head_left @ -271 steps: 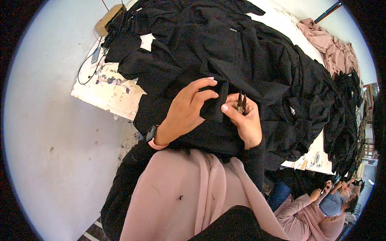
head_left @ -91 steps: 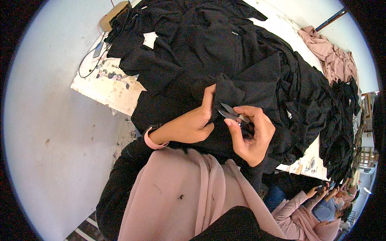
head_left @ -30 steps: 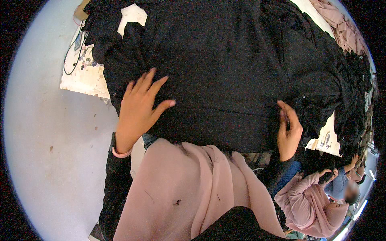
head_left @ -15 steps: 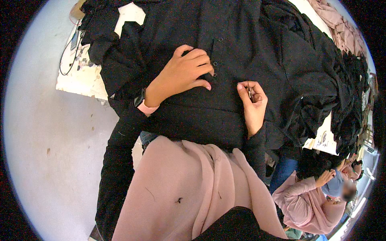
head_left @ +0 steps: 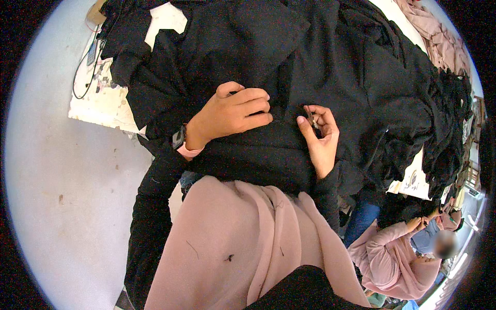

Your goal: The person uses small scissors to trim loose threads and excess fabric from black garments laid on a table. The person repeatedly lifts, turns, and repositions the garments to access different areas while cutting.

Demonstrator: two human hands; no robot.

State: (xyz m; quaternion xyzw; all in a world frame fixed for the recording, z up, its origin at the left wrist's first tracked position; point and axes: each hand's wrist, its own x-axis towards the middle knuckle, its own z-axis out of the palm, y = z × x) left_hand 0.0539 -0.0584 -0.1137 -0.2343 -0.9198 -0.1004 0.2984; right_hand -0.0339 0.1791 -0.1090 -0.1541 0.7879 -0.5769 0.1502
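A large spread of black fabric (head_left: 263, 51) covers the table in front of me. My left hand (head_left: 232, 112), wearing a watch with a pink strap (head_left: 188, 151), lies over the cloth with curled fingers gripping it; the fingertips are partly hidden. To its right, my right hand (head_left: 323, 142) holds small thread snips (head_left: 313, 120) between thumb and fingers, their blades mostly obscured. Both hands are just above the fabric's near part, close to my pink-clad body.
Pink fabric (head_left: 434, 31) lies at the upper right. A calculator (head_left: 92, 53), cable and box (head_left: 96, 11) sit on the table's stained edge (head_left: 98, 106) at left, beside a pale wall or floor. Co-workers (head_left: 392, 258) work at lower right.
Since half a second ago, my left hand has shifted slightly down and curled further. Small rings on the fabric are no longer visible. Earlier, both hands were apart, spreading the cloth.
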